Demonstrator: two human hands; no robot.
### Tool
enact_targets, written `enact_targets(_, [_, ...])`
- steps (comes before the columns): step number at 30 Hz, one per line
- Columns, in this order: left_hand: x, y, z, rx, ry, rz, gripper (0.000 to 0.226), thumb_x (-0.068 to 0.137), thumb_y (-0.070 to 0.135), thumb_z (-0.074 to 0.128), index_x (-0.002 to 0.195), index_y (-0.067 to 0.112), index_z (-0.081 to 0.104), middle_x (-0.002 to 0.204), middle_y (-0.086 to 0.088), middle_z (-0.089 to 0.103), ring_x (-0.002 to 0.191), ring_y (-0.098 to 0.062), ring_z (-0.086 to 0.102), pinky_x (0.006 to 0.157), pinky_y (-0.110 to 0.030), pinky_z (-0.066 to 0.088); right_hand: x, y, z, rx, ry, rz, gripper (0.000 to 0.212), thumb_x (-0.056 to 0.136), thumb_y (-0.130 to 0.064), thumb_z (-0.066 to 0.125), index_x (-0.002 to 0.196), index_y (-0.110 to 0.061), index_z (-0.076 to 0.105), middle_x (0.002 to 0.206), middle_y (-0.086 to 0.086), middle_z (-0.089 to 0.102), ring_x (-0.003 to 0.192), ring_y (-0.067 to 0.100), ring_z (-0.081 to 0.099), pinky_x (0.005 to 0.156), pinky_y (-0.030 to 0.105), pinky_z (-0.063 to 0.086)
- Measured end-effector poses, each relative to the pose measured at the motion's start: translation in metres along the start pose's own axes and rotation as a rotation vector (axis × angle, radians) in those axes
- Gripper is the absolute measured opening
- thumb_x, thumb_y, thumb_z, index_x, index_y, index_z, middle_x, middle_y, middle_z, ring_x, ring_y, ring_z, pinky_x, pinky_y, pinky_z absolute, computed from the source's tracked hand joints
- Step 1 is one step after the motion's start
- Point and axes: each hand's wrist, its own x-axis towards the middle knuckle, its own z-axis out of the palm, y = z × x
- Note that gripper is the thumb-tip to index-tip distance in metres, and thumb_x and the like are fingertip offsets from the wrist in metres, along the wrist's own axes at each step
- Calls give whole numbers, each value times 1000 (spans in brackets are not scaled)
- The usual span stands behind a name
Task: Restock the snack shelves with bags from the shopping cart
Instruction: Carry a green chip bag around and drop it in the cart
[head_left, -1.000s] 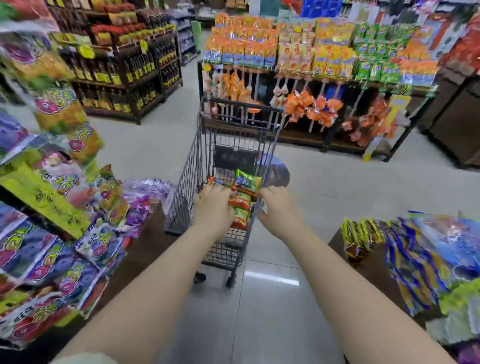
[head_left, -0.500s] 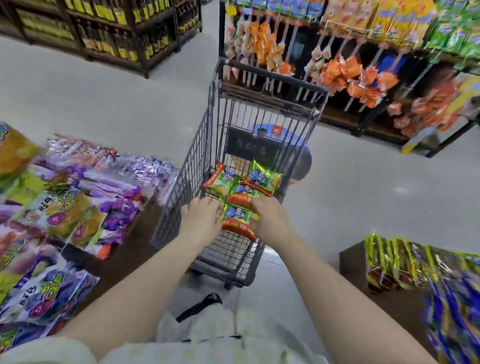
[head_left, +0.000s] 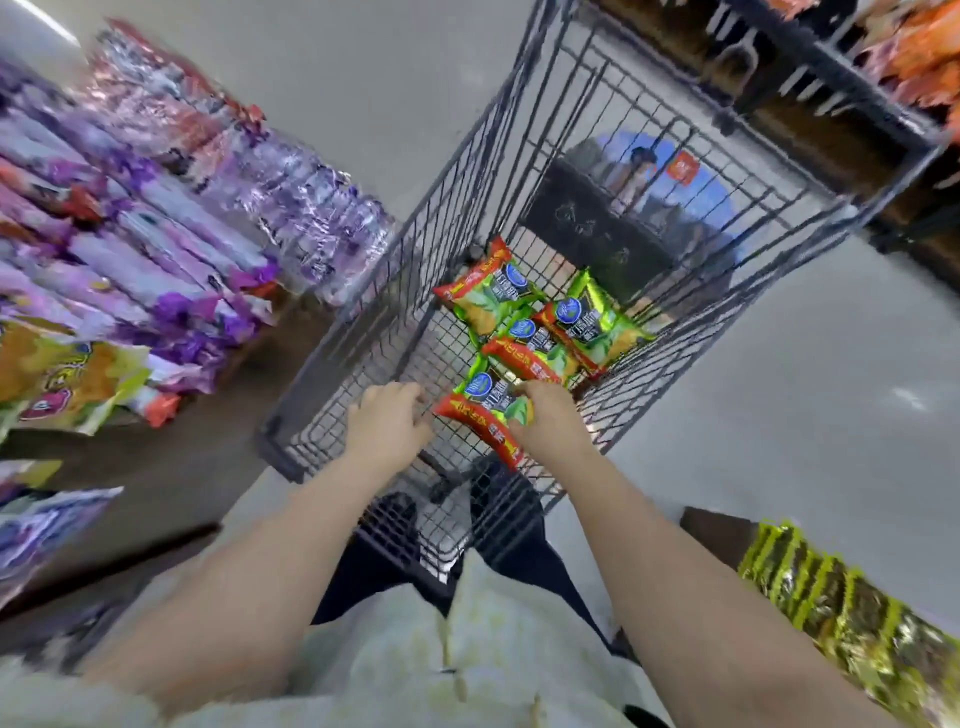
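Inside the wire shopping cart (head_left: 363, 332), the right hand (head_left: 548, 423) grips the nearest green-and-red snack bag (head_left: 480, 413), the left hand (head_left: 387, 423) just beside it, its hold unclear.

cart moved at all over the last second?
No. The cart keeps its left wall beside the purple bags at the shelf corner, and the blue floor sticker still shows past its far end; only the camera tilted down.

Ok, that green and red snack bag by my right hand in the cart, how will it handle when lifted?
Likely light for its size: the green and red snack bag looks puffed. Its glossy film may be slippery, so your right hand should probably pinch an edge. Probably soft and crushable, not stiff.
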Motion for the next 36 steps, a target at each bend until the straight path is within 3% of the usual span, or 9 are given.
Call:
enact_targets(5, [25, 15, 31, -143, 40, -244, 35, 89, 18, 59, 123, 27, 62, 111, -3, 67, 109, -29, 58, 90, -43, 51, 73, 28, 4, -175, -231, -96, 52, 84, -30, 68, 130, -14, 51, 129, 10, 53, 120, 30, 48, 100, 42, 43])
enact_targets(8, [45, 26, 65, -319, -30, -387, 27, 88, 18, 57, 111, 31, 62, 96, 2, 67, 97, -26, 61, 79, -39, 54, 112, 40, 10, -464, -361, -191, 56, 87, -32, 67, 133, -13, 43, 132, 13, 48, 125, 32, 42, 102, 43, 41])
enact_targets(11, [66, 23, 109, -497, -106, -501, 23, 87, 22, 58, 107, 33, 59, 103, 2, 66, 97, -24, 61, 82, -39, 53, 144, 50, 23, -533, -448, -232, 54, 88, -30, 64, 132, -12, 41, 132, 13, 47, 124, 33, 42, 100, 42, 39])
enact_targets(14, [85, 19, 150, -697, -132, -591, 15, 89, 13, 61, 98, 25, 60, 123, 4, 60, 104, -18, 59, 91, -30, 48, 171, 64, 40, -381, -534, -150, 56, 85, -34, 71, 130, -12, 46, 132, 13, 51, 123, 33, 45, 96, 40, 41])
enact_targets(18, [109, 21, 187, -1109, -120, -883, 24, 82, 16, 77, 82, 27, 56, 104, -4, 64, 93, -26, 62, 89, -42, 53, 195, 82, 62, -282, -584, -91, 79, 82, -38, 76, 144, -10, 37, 141, 14, 48, 128, 33, 46, 102, 40, 42])
enact_targets(23, [125, 39, 214, -1449, -295, -955, 30, 86, 31, 74, 106, 27, 52, 117, -3, 62, 112, -25, 57, 100, -45, 47, 212, 105, 84, -93, -647, 97, 76, 92, -29, 64, 152, -16, 20, 147, 15, 42, 119, 33, 55, 88, 40, 48])
enact_targets(27, [131, 56, 229, -1573, -297, -993, 45, 86, 32, 74, 120, 24, 47, 122, 3, 64, 113, -21, 59, 95, -41, 44, 214, 112, 89, -6, -692, 139, 79, 90, -23, 67, 151, -20, 18, 146, 13, 43, 118, 30, 52, 90, 41, 48])
enact_targets(31, [116, 58, 224, -1586, -170, -1010, 55, 86, 33, 74, 132, 21, 47, 128, 1, 63, 112, -22, 62, 99, -44, 46, 202, 101, 80, 85, -697, 154, 75, 88, -20, 70, 148, -18, 26, 138, 10, 46, 111, 23, 53, 83, 32, 46])
enact_targets(36, [68, 44, 174, -1644, 127, -988, 61, 84, 30, 76, 137, 24, 47, 121, 1, 65, 92, -14, 67, 74, -33, 56, 170, 59, 54, 378, -714, 140, 66, 81, -15, 77, 137, -22, 42, 130, 8, 54, 86, 10, 61, 58, 19, 43])
